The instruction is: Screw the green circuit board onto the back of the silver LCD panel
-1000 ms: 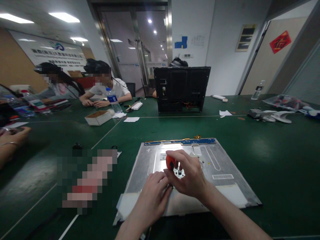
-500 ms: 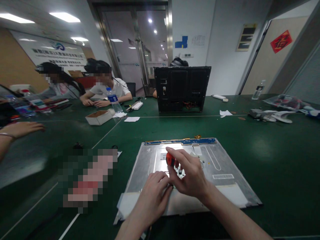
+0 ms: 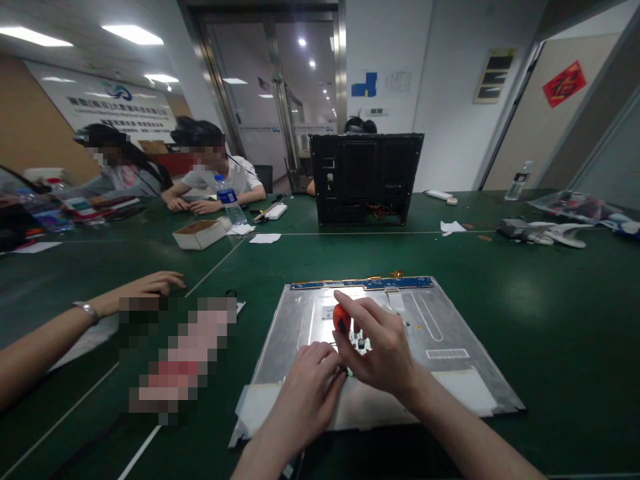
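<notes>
A flat silver display panel (image 3: 280, 340) lies on the green table before me, a narrow blue circuit board (image 3: 400, 283) along its far edge. My right hand (image 3: 383, 343) grips the red and black handle of a screwdriver (image 3: 341, 320), thumb and fingers around it. The screwdriver stands roughly upright above a small circuit board (image 3: 361, 343) at the panel's middle; its tip is hidden. Close beside it, my left hand (image 3: 315, 377) rests on the panel with bent fingers held together near the small board. Whatever those fingertips pinch is hidden.
Behind the panel stands a black monitor housing (image 3: 365, 177). A small open box (image 3: 200, 235), a water bottle (image 3: 230, 200) and paper scraps (image 3: 265, 238) lie to the left. At the left, a co-worker's hand (image 3: 155, 285) reaches over the table. White and grey parts (image 3: 545, 231) sit far right.
The co-worker's arm at the left has come farther in, toward the right. The screwdriver handle in my right hand has turned slightly. My left hand has stayed in place.
</notes>
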A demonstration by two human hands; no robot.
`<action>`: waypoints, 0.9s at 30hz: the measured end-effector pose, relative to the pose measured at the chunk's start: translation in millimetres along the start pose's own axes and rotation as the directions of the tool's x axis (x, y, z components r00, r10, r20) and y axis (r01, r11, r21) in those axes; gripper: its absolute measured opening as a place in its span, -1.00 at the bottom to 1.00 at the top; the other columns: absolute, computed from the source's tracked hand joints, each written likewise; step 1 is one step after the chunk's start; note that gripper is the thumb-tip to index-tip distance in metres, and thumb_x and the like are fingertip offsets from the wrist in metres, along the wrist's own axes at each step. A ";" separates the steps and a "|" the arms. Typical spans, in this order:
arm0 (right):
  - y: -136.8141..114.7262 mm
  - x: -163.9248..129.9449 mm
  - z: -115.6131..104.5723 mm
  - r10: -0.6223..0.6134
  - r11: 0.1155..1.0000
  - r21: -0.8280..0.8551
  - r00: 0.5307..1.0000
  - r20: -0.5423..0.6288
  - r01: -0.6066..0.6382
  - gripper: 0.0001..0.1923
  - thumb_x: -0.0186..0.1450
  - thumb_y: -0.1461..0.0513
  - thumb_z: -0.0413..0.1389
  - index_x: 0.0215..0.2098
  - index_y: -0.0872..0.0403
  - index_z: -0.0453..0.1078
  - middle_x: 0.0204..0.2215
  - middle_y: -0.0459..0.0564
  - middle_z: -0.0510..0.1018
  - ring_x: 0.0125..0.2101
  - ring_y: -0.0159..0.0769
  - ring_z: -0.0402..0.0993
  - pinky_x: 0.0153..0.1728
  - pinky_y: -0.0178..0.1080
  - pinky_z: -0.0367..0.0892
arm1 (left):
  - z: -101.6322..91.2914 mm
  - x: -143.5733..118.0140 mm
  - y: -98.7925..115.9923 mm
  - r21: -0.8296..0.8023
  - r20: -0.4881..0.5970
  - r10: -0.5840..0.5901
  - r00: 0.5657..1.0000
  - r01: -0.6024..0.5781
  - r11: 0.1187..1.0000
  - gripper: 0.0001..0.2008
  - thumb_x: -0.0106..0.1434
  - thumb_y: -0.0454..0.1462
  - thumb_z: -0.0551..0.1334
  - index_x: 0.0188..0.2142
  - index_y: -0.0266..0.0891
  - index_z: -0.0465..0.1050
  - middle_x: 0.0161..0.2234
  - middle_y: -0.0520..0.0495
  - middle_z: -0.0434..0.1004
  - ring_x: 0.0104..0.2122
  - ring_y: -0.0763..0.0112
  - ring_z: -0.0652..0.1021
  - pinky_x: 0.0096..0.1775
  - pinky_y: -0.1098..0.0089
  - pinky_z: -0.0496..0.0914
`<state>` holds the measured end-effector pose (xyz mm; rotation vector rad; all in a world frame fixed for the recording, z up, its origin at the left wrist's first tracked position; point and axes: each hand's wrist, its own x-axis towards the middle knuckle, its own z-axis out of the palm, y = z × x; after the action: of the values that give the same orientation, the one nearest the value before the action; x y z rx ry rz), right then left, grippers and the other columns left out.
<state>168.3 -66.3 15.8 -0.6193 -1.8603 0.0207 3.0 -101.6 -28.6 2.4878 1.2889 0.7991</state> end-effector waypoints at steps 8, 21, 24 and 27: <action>2.5 -2.1 1.3 0.007 0.998 0.062 1.000 0.007 -0.007 -0.56 0.32 0.29 0.09 0.15 0.07 0.20 -0.32 -0.03 0.50 -0.41 -0.36 0.44 -0.50 -0.35 0.40 | -2.7 -0.6 2.3 -0.018 0.021 -0.004 1.000 0.004 1.000 -0.83 0.26 -0.44 0.11 -0.25 -0.22 0.43 -0.21 -0.16 0.51 -0.18 0.12 0.50 -0.15 0.14 0.41; -0.1 -2.7 -1.7 0.047 0.998 0.044 0.998 0.030 -0.048 -0.46 0.31 0.32 0.02 0.26 0.06 0.17 -0.16 0.08 0.47 -0.28 -0.27 0.49 -0.35 -0.24 0.52 | -2.2 -1.3 1.6 -0.017 0.038 -0.016 0.999 0.017 1.000 -0.85 0.29 -0.41 0.10 -0.27 -0.21 0.41 -0.24 -0.15 0.50 -0.20 0.14 0.50 -0.16 0.17 0.40; 1.7 -4.0 -1.0 0.046 0.998 0.036 0.999 0.023 -0.047 -0.50 0.32 0.26 0.08 0.22 0.06 0.19 -0.19 0.06 0.49 -0.28 -0.27 0.49 -0.32 -0.23 0.53 | -0.8 -1.8 0.0 -0.019 0.026 -0.005 1.000 0.006 1.000 -0.86 0.28 -0.41 0.11 -0.27 -0.20 0.41 -0.22 -0.15 0.51 -0.19 0.13 0.50 -0.15 0.16 0.39; 3.5 -5.3 0.7 0.039 0.999 0.015 0.999 -0.012 -0.039 -0.56 0.33 0.21 0.14 0.16 0.01 0.25 -0.20 0.03 0.47 -0.32 -0.32 0.49 -0.41 -0.30 0.50 | -0.2 -1.3 -1.0 -0.016 0.022 -0.006 1.000 0.007 1.000 -0.85 0.28 -0.41 0.11 -0.25 -0.20 0.41 -0.18 -0.17 0.50 -0.15 0.10 0.50 -0.12 0.14 0.39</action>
<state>170.4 -65.2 9.9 -0.6442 -1.8347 0.0564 1.6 -102.0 -29.4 2.4713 1.2774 0.7757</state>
